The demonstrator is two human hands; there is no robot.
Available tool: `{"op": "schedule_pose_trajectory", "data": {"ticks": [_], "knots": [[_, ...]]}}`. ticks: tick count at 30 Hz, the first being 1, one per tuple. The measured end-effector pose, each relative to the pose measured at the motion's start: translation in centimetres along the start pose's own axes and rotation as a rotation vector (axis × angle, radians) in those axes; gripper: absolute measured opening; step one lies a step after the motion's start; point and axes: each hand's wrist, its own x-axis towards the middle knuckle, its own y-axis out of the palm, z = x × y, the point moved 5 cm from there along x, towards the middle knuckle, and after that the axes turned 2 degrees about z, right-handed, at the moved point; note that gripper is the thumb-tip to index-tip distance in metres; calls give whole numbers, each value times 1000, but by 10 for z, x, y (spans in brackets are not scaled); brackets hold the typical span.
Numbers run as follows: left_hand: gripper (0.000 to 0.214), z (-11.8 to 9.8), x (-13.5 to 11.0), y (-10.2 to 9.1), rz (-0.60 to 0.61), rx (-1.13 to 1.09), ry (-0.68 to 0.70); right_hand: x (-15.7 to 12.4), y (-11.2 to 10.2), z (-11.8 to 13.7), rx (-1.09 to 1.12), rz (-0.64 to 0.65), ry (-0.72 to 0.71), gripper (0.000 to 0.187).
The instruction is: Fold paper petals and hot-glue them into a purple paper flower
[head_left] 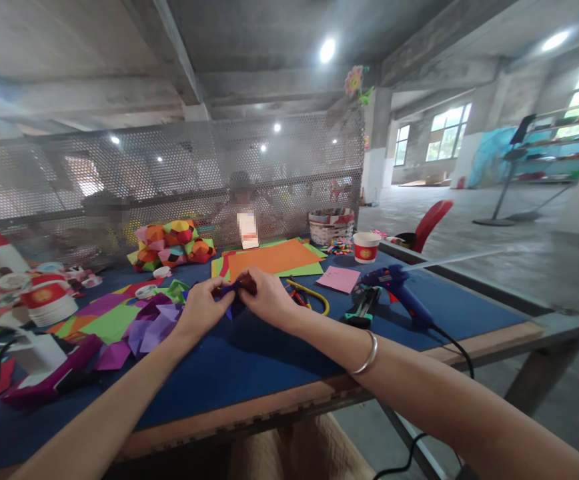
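Observation:
Between my two hands is a small piece of dark blue-purple folded paper (pixel 229 291), held just above the blue table top. My left hand (pixel 205 307) pinches its left side with thumb and finger. On the other side, my right hand (pixel 265 297) has its fingers closed on the same paper and hides part of it. A silver bangle (pixel 368 353) circles my right wrist. Purple folded paper pieces (pixel 152 327) lie in a pile left of my left hand. Yellow-handled scissors (pixel 319 297) rest just beyond my right hand.
Orange and green paper sheets (pixel 279 259) lie ahead, with a pink paper square (pixel 338 279) beside them. A blue glue gun (pixel 404 290), a utility knife (pixel 364 305) and a paper cup (pixel 366 248) stand right. A purple power strip (pixel 52 373) sits left. Behind rises a perforated metal screen (pixel 169 167).

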Motion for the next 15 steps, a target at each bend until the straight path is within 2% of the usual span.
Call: {"op": "schedule_pose_trajectory", "data": {"ticks": [5,10,15], "knots": [[25,5,1,0,30,-190,-110,2,3,-10,192,-33,74,14],[29,4,2,-1,-11,-250,-73,4,1,-13,200,-20,113,14],[30,9,2,0,-16,-338,-132,2,0,-5,288,5,116,26]]}}
